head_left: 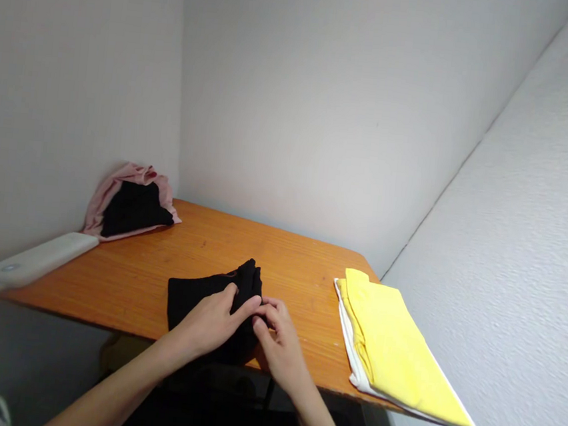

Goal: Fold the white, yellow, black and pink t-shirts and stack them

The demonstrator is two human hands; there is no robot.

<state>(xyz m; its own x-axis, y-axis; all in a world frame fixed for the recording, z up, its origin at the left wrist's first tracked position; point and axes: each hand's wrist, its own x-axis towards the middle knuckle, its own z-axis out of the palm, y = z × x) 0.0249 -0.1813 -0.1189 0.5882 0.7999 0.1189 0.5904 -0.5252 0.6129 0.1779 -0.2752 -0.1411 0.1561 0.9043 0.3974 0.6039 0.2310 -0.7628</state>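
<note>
A black folded garment (pixel 190 298) lies at the front edge of the wooden table, its layers bunched into a thick fold on the right. My left hand (pixel 214 317) rests across it, the thumb stretched toward the right edge and the fingers curled into the cloth. At that same edge, my right hand (pixel 277 336) has its fingers bent around the fold, the fingertips close to my left thumb. Part of the cloth is hidden under my hands, and its exact kind cannot be made out.
On the right of the table (pixel 305 255) lies a folded yellow cloth (pixel 396 348) on top of a white one (pixel 348 326). A pink cloth (pixel 99 202) with a black one (pixel 136 209) sits at the back left. A white power bank (pixel 38 260) with a cable is at the left edge.
</note>
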